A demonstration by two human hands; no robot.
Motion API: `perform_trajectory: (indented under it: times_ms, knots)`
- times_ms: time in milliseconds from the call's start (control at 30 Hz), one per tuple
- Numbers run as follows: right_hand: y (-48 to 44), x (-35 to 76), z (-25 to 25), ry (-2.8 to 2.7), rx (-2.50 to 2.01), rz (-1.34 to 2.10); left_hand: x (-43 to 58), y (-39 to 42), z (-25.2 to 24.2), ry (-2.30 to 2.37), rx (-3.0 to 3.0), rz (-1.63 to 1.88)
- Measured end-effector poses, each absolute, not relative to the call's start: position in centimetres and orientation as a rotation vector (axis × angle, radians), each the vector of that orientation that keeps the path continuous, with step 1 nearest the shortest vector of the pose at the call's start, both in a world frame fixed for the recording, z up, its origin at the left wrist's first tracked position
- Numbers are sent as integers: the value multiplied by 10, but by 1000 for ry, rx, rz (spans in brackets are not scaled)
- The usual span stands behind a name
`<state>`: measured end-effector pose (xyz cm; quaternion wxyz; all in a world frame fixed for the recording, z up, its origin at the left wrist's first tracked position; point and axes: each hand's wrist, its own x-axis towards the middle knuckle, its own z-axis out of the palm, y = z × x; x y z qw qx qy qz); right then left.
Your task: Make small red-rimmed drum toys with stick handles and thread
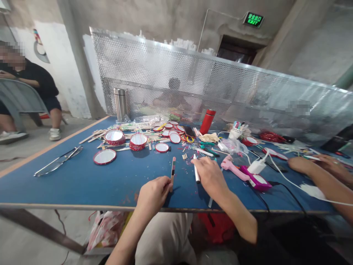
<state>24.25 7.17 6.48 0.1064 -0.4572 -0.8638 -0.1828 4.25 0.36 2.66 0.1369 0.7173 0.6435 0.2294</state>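
My left hand (153, 193) is closed on the lower end of a flat wooden stick (173, 170) with coloured bands, held upright over the blue table (82, 180). My right hand (209, 176) is closed around a white marker pen (196, 171), its tip pointing away from me, just right of the stick. Small stick offcuts (184, 156) lie beyond both hands.
Several round red-rimmed mirrors (104, 156) and loose sticks are spread at the table's back left. A pink glue gun (234, 169), a purple device (256, 181) and white cables lie to the right. Another person's arms (317, 173) rest at the right. A steel flask (120, 105) and red bottle (207, 121) stand by the perforated screen.
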Motion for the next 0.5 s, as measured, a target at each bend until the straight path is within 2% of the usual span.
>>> perform_trajectory:
  times_ms: [267,500]
  knots:
    - [127,251,61,-2645,-1469,-680,42,4,26,1851,2075,637]
    - [127,260,62,-2598,-1424,-621,42,5,28,1839,2073,627]
